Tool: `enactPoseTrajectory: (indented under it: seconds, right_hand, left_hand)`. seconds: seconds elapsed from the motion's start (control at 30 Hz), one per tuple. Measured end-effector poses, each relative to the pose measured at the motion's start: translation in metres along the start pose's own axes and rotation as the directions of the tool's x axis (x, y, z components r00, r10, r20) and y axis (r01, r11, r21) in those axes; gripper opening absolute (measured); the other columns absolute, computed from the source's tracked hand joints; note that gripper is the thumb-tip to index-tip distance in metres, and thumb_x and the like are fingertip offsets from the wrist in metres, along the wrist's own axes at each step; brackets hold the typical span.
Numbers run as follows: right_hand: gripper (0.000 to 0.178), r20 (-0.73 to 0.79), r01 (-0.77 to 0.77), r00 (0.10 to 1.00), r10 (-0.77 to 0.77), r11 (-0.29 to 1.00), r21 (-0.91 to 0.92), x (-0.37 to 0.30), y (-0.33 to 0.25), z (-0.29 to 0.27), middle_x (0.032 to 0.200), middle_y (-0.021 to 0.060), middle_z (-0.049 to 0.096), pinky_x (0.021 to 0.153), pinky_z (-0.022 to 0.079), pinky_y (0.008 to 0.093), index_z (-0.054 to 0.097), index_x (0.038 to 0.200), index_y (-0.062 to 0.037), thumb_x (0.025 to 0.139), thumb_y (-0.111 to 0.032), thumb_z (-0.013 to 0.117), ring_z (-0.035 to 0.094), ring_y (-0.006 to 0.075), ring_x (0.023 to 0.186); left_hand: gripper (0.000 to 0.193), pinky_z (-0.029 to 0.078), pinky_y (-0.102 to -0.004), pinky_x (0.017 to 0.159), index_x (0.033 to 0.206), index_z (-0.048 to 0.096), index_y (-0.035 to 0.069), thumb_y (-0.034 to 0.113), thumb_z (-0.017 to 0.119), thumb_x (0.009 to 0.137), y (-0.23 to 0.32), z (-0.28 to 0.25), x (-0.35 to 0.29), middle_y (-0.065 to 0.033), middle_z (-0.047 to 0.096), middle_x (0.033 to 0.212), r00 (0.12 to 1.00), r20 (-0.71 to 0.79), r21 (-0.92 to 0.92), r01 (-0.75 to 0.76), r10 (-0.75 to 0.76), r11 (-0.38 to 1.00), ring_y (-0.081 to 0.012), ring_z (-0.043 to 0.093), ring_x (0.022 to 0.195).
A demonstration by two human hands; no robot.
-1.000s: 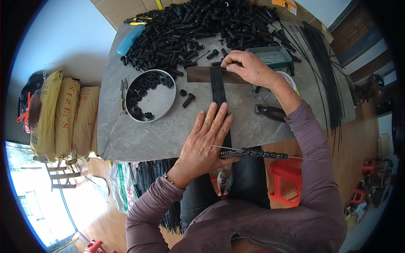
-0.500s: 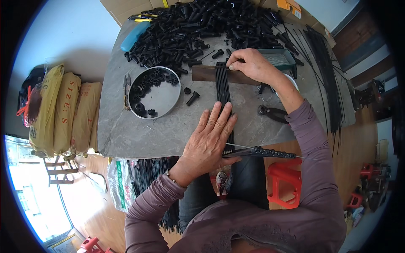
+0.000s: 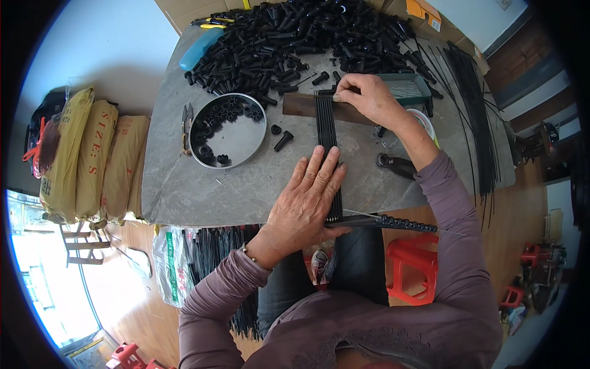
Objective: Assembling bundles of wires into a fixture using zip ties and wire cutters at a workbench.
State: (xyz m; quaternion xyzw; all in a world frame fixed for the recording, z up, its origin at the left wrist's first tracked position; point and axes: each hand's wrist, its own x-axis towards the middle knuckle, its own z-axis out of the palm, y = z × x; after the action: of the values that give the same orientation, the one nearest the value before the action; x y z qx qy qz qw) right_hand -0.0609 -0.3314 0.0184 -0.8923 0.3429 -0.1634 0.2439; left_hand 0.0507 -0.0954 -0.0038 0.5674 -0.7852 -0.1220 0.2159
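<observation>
Shifts the row of black beads (image 3: 407,224) farther right of the left hand (image 3: 305,203) than a second ago, baring more of the dark strip (image 3: 362,221) between the two. Brings the tip of the pale wire (image 3: 354,212) off the back of that hand, clear to its right. Carries the right hand (image 3: 373,103), bundle of black rods (image 3: 326,126) and round tray (image 3: 236,141) slightly rightward in view.

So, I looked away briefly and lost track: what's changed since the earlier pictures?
The thin wire with black beads has shifted slightly right against the black strips; its left end no longer overlaps the left hand. No new grip or release shows: the left hand stays flat on the strips, the right hand at their far end.
</observation>
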Motion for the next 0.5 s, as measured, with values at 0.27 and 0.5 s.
enactPoseTrajectory:
  seconds: [0.27, 0.5]
  right_hand:
    - [0.007, -0.028, 0.234, 0.972, -0.234, 0.972, -0.014, 0.001, 0.006, 0.002, 0.086, 0.0053, 0.056, 0.069, 0.045, 0.0293, 0.061, 0.089, -0.0008, 0.083, -0.002, 0.059, 0.055, 0.0160, 0.077]
    - [0.011, 0.004, 0.206, 0.979, -0.206, 0.979, -0.001, 0.003, 0.000, 0.004, 0.085, 0.0056, 0.059, 0.070, 0.046, 0.0309, 0.059, 0.094, -0.0005, 0.083, -0.002, 0.059, 0.057, 0.0175, 0.078]
  left_hand:
    - [0.108, 0.020, -0.0462, 0.114, 0.142, 0.032, 0.001, 0.042, 0.082, 0.056, 0.000, 0.003, -0.001, -0.0197, 0.019, 0.153, 0.999, -0.032, 0.005, -0.016, 0.017, 1.000, -0.0372, 0.016, 0.142]
    - [0.103, 0.021, -0.0469, 0.114, 0.141, 0.033, 0.001, 0.051, 0.077, 0.064, -0.002, 0.005, -0.002, -0.0192, 0.020, 0.152, 0.998, -0.058, 0.017, -0.026, 0.027, 1.000, -0.0370, 0.017, 0.142]
